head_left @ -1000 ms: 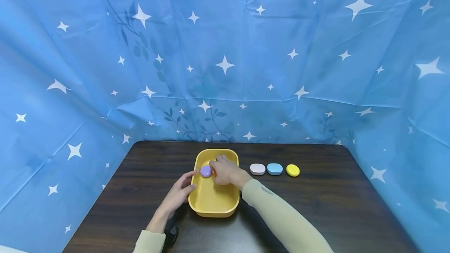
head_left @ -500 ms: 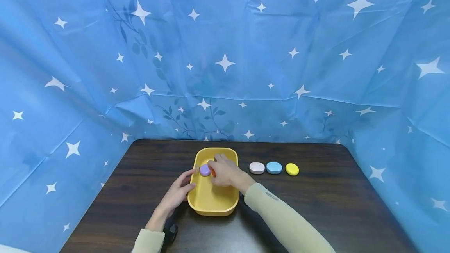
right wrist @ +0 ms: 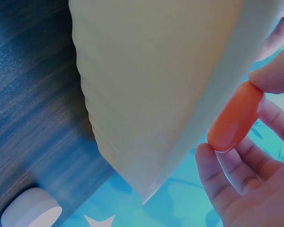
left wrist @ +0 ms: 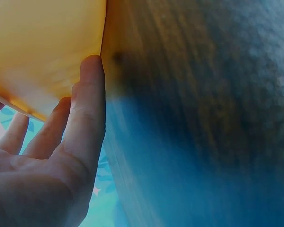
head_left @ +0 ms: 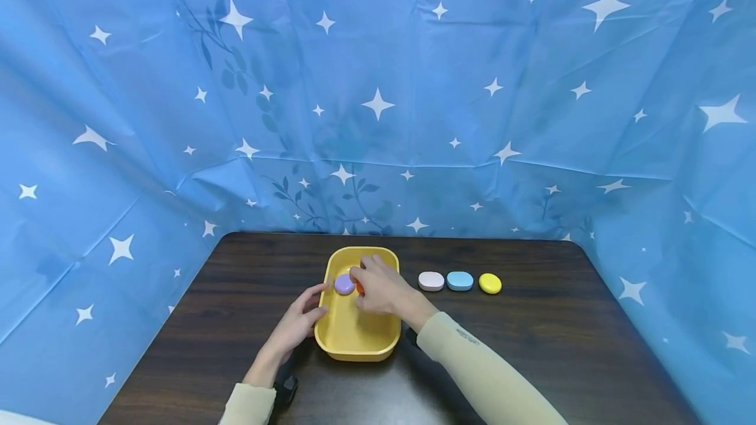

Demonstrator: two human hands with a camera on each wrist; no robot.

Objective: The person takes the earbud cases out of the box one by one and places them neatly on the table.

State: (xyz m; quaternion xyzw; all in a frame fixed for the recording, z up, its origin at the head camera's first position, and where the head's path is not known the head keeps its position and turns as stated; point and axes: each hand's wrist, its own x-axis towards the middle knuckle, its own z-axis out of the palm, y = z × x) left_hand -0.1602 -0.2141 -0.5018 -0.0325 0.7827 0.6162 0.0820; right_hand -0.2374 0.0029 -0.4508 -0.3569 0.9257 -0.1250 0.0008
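Note:
A yellow rectangular tub point(head_left: 354, 336) stands on the dark table. My right hand point(head_left: 380, 287) reaches inside and pinches an orange oval block point(right wrist: 236, 116) between fingers and thumb; the head view shows only a sliver of it. Just left of that block, a round purple block point(head_left: 344, 284) lies on the tub's floor. My left hand point(head_left: 297, 323) touches the tub's left side, its fingers and thumb fairly straight. Seen from the left wrist, those fingers point(left wrist: 87, 90) rest against the tub's outer wall. What lies under my right hand is hidden.
Right of the tub, a pale pink oval block point(head_left: 431, 281), a blue oval block point(head_left: 460, 281) and a round yellow block point(head_left: 489, 283) lie in a row on the dark wood-grain table point(head_left: 531, 346). A blue star-patterned cloth point(head_left: 378, 136) hangs behind the table.
The view has shifted slightly. My right forearm has swung a little to the right, while the hand stays in the tub with the orange block. My left hand keeps its place.

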